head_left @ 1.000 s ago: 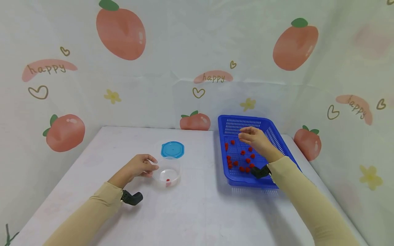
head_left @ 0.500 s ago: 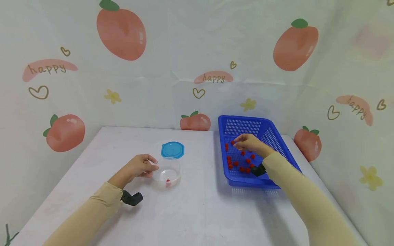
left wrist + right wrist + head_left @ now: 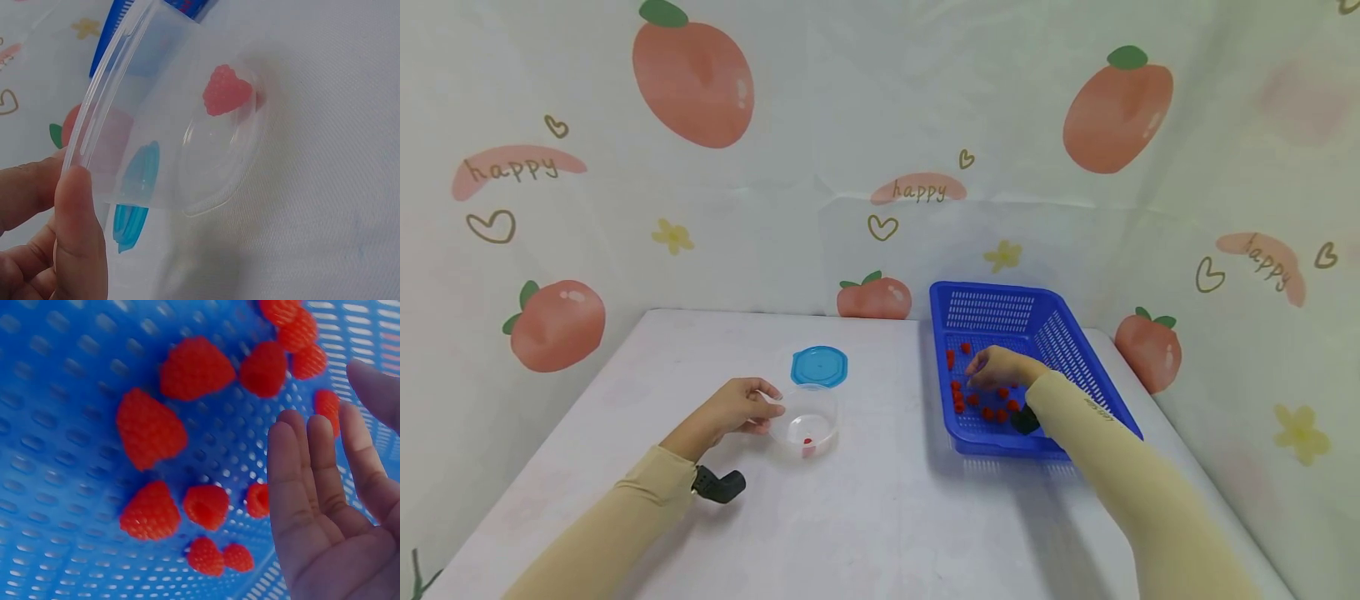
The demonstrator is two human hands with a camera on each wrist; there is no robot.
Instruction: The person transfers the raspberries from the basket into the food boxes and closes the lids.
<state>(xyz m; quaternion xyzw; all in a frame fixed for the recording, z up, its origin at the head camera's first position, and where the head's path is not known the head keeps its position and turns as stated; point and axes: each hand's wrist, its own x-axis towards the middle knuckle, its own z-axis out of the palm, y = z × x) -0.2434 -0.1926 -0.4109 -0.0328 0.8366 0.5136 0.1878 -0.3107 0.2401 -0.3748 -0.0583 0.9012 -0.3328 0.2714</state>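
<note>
In the head view my left hand (image 3: pixel 741 407) pinches the rim of a round clear plastic tub (image 3: pixel 822 408) standing on the table. The left wrist view shows thumb and finger on that rim, and one raspberry (image 3: pixel 226 90) at the tub's bottom. My right hand (image 3: pixel 1003 367) is inside a blue plastic basket (image 3: pixel 1007 450), above scattered raspberries (image 3: pixel 199 369). Seen from the right wrist, its fingers (image 3: pixel 284 481) are extended with the thumb apart and nothing between them. One raspberry (image 3: pixel 327 407) shows just beyond the fingertips.
A blue lid (image 3: pixel 818 367) lies on the white table (image 3: pixel 865 517) behind the tub. The basket has perforated walls and stands at the right, near the patterned backdrop (image 3: pixel 797 167). Dark wrist cameras (image 3: pixel 718 485) are strapped on both arms.
My right hand has lowered into the basket and shifted slightly left, toward the raspberries. The left hand and the tub have stayed in place.
</note>
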